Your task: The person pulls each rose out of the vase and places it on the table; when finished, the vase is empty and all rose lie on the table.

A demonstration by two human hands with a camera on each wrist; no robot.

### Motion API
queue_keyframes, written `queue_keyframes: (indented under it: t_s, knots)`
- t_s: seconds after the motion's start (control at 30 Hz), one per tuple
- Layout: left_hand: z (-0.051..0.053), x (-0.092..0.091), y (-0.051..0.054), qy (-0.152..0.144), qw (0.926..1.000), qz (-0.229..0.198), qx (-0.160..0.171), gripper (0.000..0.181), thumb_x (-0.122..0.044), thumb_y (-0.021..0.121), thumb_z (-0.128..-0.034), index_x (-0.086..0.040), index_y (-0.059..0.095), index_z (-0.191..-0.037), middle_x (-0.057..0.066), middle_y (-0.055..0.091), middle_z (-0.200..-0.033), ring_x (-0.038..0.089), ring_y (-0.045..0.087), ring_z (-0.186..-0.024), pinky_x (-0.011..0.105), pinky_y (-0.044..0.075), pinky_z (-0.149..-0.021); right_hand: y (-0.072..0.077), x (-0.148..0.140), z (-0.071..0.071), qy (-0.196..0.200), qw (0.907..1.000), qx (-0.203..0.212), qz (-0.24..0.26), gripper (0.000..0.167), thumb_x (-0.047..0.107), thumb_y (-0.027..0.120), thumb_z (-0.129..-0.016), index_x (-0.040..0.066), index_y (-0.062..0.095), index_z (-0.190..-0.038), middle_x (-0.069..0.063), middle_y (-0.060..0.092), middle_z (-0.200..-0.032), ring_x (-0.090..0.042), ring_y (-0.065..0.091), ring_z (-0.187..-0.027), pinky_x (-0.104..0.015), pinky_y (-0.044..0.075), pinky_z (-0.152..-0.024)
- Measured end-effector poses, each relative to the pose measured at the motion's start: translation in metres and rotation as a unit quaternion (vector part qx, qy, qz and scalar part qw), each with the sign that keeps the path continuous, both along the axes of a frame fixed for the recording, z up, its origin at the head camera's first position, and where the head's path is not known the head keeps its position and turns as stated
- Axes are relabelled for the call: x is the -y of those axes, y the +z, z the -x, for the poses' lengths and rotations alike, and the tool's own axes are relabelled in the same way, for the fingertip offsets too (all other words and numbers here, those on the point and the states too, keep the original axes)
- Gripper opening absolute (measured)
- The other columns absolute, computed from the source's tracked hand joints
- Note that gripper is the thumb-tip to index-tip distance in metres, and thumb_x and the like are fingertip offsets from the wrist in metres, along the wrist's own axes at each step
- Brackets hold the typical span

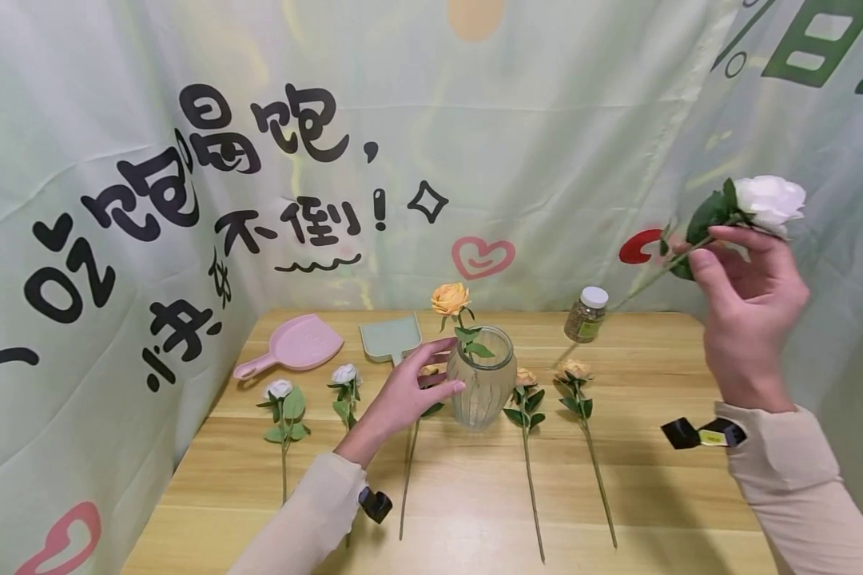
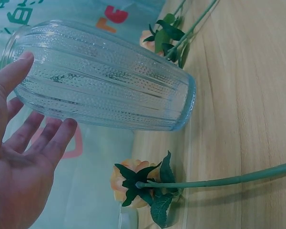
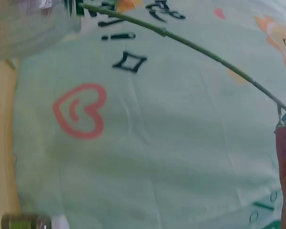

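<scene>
A ribbed glass vase (image 1: 483,399) stands upright on the table, with one orange rose (image 1: 450,299) in it. My left hand (image 1: 403,391) holds the vase's left side near the rim, thumb in front and fingers curved round the side; the left wrist view shows the thumb on the glass (image 2: 105,81). Raised at the right, my right hand (image 1: 755,299) pinches a white rose (image 1: 771,201) just below its bloom. Its stem (image 3: 195,45) slants down toward the vase side; in the right wrist view only a fingertip of that hand shows.
Orange roses (image 1: 574,370) lie right of the vase, another partly behind my left hand. White roses (image 1: 279,389) lie at the left. Along the back are a pink dustpan (image 1: 305,343), a grey-green dustpan (image 1: 391,337) and a white-lidded jar (image 1: 586,315). A printed curtain (image 1: 546,176) hangs behind.
</scene>
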State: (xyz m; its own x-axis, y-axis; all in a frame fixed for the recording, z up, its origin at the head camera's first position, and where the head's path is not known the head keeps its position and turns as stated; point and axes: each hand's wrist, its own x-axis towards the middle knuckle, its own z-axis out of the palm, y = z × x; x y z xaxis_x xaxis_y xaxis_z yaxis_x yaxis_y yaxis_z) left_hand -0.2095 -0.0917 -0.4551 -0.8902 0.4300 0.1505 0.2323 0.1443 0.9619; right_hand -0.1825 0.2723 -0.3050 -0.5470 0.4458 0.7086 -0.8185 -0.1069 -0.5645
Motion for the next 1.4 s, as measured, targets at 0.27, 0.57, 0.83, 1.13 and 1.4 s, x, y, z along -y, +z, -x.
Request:
queue_keyframes:
  t_s: [0.27,0.57,0.83,1.13,1.4]
  knots:
    - [0.000,0.001,0.001,0.008,0.9999,0.011,-0.002,0.067,-0.029,0.083,-0.1005,-0.030,0.053,-0.160,-0.005,0.051,-0.163,0.024,0.053,-0.150,0.050,0.052,-0.123,-0.030,-0.053,-0.009,-0.071,0.9827,0.153,-0.077,0.024,-0.010,0.071,-0.098,-0.006,0.074,-0.121,-0.005,0.076,-0.112,-0.010,0.076,-0.097,-0.010,0.061,-0.085]
    - [0.001,0.002,-0.002,0.008,0.9999,0.009,0.004,0.066,-0.028,0.082,-0.1009,-0.029,0.053,-0.160,-0.004,0.051,-0.163,0.024,0.052,-0.151,0.049,0.051,-0.124,-0.092,-0.102,-0.018,-0.125,0.8890,0.328,-0.294,0.030,0.009,0.067,-0.108,0.010,0.071,-0.138,0.031,0.065,-0.124,0.019,0.066,-0.103,0.003,0.049,-0.081]
    - [0.001,0.003,-0.001,0.008,0.9999,0.009,0.000,0.066,-0.028,0.081,-0.1014,-0.028,0.052,-0.161,-0.005,0.052,-0.163,0.023,0.052,-0.150,0.045,0.052,-0.123,-0.146,-0.118,-0.016,-0.077,0.8302,0.376,-0.404,0.032,0.020,0.064,-0.112,0.005,0.067,-0.140,0.042,0.055,-0.122,0.022,0.061,-0.096,-0.007,0.048,-0.070]
    - [0.001,0.002,-0.002,0.000,0.9999,-0.004,0.012,0.065,-0.026,0.081,-0.1016,-0.030,0.052,-0.160,-0.005,0.051,-0.164,0.024,0.051,-0.152,0.053,0.049,-0.126,-0.193,-0.113,-0.009,-0.028,0.7727,0.467,-0.429,0.044,0.030,0.062,-0.114,0.000,0.062,-0.145,0.014,0.068,-0.121,0.014,0.065,-0.088,-0.024,0.065,-0.070]
    - [0.001,0.001,-0.003,0.001,0.9998,-0.006,0.017,0.066,-0.025,0.082,-0.1011,-0.029,0.053,-0.160,-0.003,0.051,-0.164,0.025,0.051,-0.152,0.055,0.048,-0.126,-0.214,-0.105,-0.005,-0.023,0.7624,0.475,-0.439,0.039,0.023,0.058,-0.115,-0.005,0.063,-0.141,-0.036,0.062,-0.139,0.014,0.064,-0.085,-0.025,0.066,-0.067]
